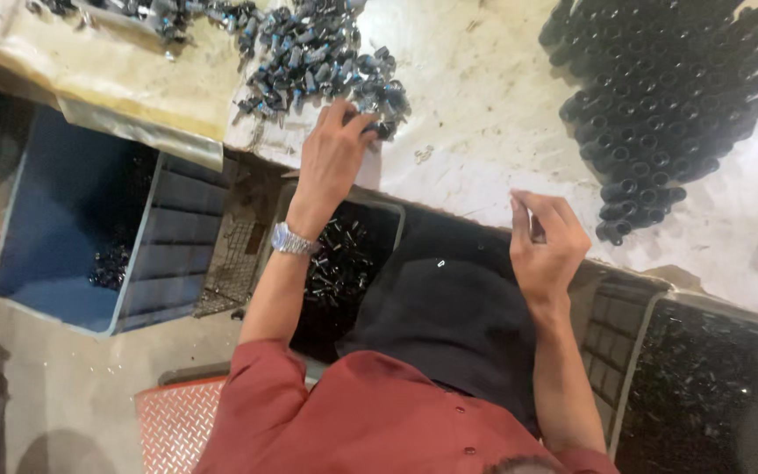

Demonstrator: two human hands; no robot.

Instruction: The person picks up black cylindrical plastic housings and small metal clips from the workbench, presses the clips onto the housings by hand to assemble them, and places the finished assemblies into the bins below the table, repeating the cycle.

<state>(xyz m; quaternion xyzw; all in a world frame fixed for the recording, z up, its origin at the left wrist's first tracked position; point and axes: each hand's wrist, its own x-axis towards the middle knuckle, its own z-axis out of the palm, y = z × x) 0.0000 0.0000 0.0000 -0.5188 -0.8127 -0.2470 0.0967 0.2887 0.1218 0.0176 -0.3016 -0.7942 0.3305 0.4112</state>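
left hand pinching small metal parts, right hand perhaps gripping dark tube

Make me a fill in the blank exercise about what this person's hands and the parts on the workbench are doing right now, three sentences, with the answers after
1. The left hand reaches into the pile of small metal parts, and on its wrist sits a silver ____.
2. The right hand pinches a small dark part, raised over the white ____.
3. The black tubes lie stacked at the workbench's far right, while a ____ bin sits on the floor at the left.

Missing words: watch; workbench; blue
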